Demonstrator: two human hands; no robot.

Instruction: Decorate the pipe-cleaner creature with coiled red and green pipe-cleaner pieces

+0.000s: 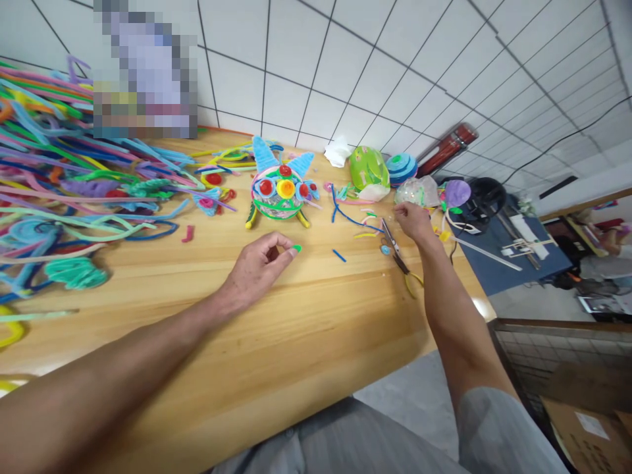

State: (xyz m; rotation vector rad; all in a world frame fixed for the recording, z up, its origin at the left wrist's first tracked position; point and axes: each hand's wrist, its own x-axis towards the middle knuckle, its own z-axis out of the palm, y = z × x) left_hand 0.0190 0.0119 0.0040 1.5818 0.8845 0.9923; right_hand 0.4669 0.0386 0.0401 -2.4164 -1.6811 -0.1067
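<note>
My left hand is closed in a pinch on a small green piece, held above the table in front of a pipe-cleaner figure. That figure has blue pointed ears, red and yellow round parts and yellow-tipped legs. Over on the right, my right hand has its fingers drawn together at a clear plastic bag; what they hold, if anything, is too small to make out. Scissors with yellow handles lie just left of my right forearm. A short blue pipe-cleaner piece rests between my hands.
A large heap of coloured pipe cleaners covers the table's left side. Toward the wall stand a green roll, a blue coiled disc and a white tissue. A purple ball sits near a black object at the right.
</note>
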